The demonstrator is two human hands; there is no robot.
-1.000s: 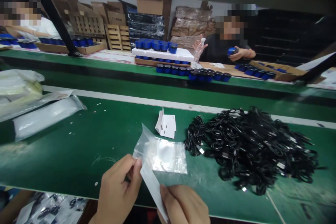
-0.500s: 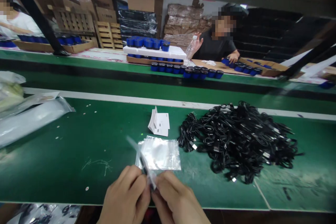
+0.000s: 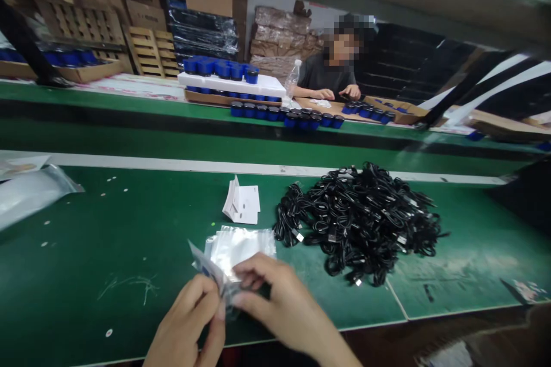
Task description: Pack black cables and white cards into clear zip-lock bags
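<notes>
My left hand pinches a small clear plastic bag near the table's front edge; something dark shows inside it. My right hand has its thumb and fingers at the bag's right side, curled around its edge. Just behind the hands lies a stack of clear bags, partly covered by them. Folded white leaflets stand beyond that stack. To the right is a large heap of coiled black cables with metal plugs.
A plastic-wrapped bundle lies at the left. On the raised shelf are blue jars with black lids, a white tray and a bottle. A person works behind it.
The view has shifted to the right. My right hand has opened out somewhat over the bag, which is now tilted and shows more of its face. The person's hands have come down to the shelf.
</notes>
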